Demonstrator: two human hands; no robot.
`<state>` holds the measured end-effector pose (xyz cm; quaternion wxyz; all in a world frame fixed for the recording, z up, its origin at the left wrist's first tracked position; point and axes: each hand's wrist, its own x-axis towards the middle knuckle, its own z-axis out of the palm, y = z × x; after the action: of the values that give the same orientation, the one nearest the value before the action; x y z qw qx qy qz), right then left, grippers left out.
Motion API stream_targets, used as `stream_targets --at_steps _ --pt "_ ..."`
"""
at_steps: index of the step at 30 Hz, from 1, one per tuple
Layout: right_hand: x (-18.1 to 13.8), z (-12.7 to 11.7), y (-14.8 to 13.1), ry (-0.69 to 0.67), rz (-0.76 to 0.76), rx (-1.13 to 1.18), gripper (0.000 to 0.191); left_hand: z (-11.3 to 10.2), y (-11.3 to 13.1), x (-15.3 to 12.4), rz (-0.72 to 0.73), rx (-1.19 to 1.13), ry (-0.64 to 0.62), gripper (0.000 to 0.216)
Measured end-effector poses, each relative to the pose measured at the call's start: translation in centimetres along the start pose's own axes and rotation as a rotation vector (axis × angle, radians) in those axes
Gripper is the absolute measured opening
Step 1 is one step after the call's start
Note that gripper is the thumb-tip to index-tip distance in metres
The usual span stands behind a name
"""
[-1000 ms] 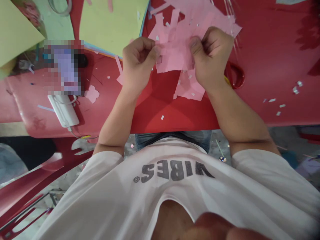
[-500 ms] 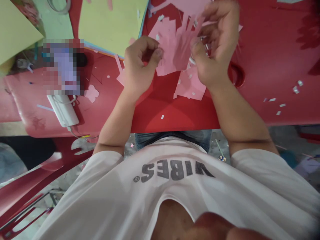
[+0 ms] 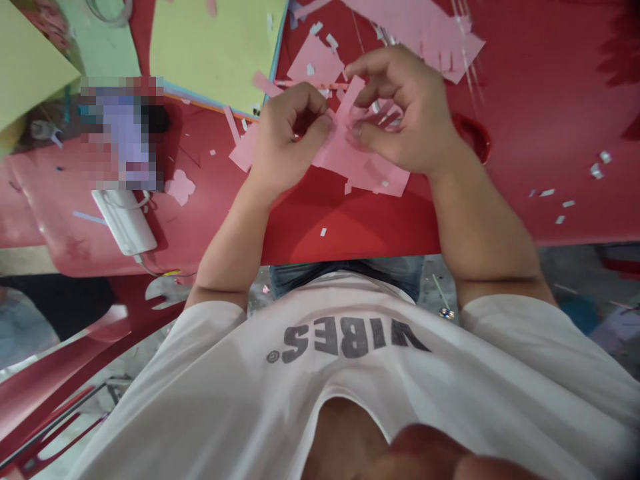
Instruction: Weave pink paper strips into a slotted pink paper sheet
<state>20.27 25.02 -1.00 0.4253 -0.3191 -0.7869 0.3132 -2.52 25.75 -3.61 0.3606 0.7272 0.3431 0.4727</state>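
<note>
My left hand is closed, with thumb and forefinger pinching the edge of a piece of pink paper cut into strips. Across from it, my right hand has its thumb and fingers curled around the other side of the same piece. One narrow strip sticks up between the two hands. Just below them lies a flat pink scrap, partly overlapped by the held paper. Beyond the right hand is a larger pink sheet with a slit edge. A smaller pink piece lies past the left hand.
On the red table, yellow sheets are stacked at the back left. A white power bank with a cable lies near a blurred-out object. Small white bits are scattered at right. A red ring-shaped thing sits by my right wrist.
My right hand has come down and left, closer to my left hand. The pink paper, spread wide before, is now bunched between them. The larger pink sheet beyond is more exposed.
</note>
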Motion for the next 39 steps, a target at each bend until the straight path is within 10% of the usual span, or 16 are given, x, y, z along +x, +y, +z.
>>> stream_targets --at_steps 23,39 --pt "0.0 1.6 1.0 0.071 0.061 0.238 0.048 0.2 0.0 -0.5 -0.027 0.071 0.046 0.011" --pt "0.0 1.9 0.5 0.303 -0.088 -0.11 0.019 0.5 -0.1 -0.6 -0.003 0.163 0.0 0.006"
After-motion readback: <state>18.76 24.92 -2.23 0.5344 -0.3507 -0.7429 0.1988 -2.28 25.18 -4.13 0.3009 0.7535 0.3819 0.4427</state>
